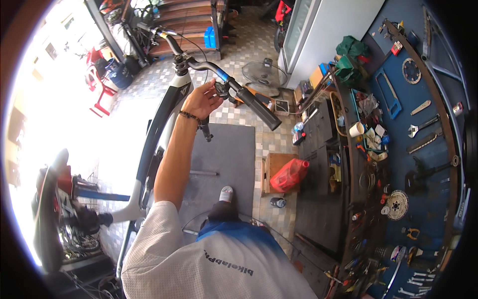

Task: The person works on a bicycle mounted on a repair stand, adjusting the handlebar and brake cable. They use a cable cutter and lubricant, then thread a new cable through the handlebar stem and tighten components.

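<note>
My left hand (201, 101) is raised to the bicycle's handlebar (201, 65), palm turned up and fingers curled. Its fingertips close on a small black control (222, 90) clamped to the bar, just inboard of the black grip (259, 108). A blue band (219, 74) wraps the bar beside my fingertips. Below the bar runs the bike's black and white frame (158, 122), tilted to the left of my arm. Part of the control is hidden by my fingers. My right hand is out of view.
A dark mat (231, 154) lies under my feet. To the right, a red jug (289, 175) rests on a wooden stool (271, 164), near a cluttered workbench (356, 164) and blue tool board (423, 144). A fan (264, 76) stands ahead; a repair-stand clamp (87, 219) is at left.
</note>
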Tool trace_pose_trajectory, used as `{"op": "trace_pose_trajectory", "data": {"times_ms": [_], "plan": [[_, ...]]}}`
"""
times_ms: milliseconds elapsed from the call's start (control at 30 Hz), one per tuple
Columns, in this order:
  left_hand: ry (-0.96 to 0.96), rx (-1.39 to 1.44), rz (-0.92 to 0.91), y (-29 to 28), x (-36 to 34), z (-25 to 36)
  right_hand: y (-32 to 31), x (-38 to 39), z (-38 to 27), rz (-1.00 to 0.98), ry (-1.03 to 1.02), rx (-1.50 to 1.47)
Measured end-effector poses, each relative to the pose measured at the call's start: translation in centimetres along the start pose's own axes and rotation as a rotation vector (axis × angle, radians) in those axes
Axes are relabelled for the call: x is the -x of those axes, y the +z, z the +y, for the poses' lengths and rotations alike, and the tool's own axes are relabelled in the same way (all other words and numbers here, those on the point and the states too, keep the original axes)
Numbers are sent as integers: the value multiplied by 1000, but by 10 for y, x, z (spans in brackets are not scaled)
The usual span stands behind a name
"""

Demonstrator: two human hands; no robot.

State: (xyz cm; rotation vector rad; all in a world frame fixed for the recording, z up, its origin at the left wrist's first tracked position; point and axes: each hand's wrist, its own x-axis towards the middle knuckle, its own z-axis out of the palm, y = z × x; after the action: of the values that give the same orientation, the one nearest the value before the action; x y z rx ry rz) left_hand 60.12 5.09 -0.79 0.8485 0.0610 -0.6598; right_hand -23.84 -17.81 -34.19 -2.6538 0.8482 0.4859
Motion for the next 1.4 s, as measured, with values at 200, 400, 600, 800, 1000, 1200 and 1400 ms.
{"op": "trace_pose_trajectory", "data": {"times_ms": [200,400,600,800,1000,1200,1400], "plan": [[252,522,-520,6,-51,-63,9,-25,-74,198,-109,43],[184,418,-240,27,-38,-52,-44,-59,-151,40,586,-939],[223,269,-181,-1,-61,-39,-32,-57,-151,138,512,-927],[317,501,-438,19,-58,-62,-15,-30,-123,80,283,-410],[196,355,-296,5,-47,-45,3,-31,-124,175,55,-153],[120,209,-69,10,-37,-25,11,-30,-116,167,-43,-20],[121,1,-27,-1,-36,-13,-18,-56,-135,109,194,-449]]}}
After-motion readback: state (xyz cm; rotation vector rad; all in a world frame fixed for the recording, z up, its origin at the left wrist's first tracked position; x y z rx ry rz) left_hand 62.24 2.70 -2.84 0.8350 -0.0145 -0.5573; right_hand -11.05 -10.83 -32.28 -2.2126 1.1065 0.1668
